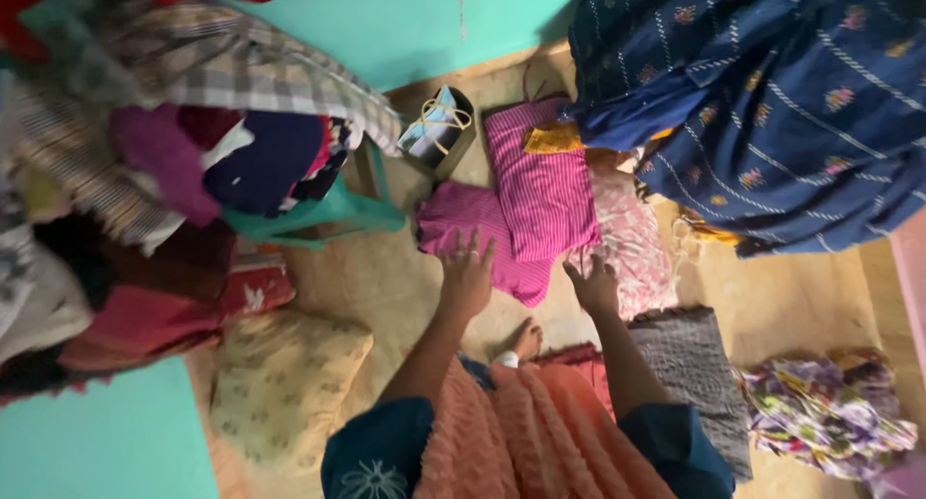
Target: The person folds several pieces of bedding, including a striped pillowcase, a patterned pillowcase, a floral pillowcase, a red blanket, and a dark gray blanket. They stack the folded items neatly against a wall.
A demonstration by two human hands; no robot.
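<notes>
Turquoise walls met a tan floor [386, 287] strewn with cloth. From the head camera, the left hand [467, 272] lay flat, fingers spread, on a folded magenta garment [463, 231], gripping nothing. The right hand [595, 285] rested open beside a pink striped piece [542, 186], just at its edge. Pressing unevenly could have skewed the fold. A blurred clothes heap [174, 142] over a green stool [328, 215] was hard to read; the navy printed fabric [772, 104] ran off frame.

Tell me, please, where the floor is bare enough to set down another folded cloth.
Bare floor lies between the yellow cushion and the left hand, and right of the grey cloth. Around the pink striped cloth it is crowded.
</notes>
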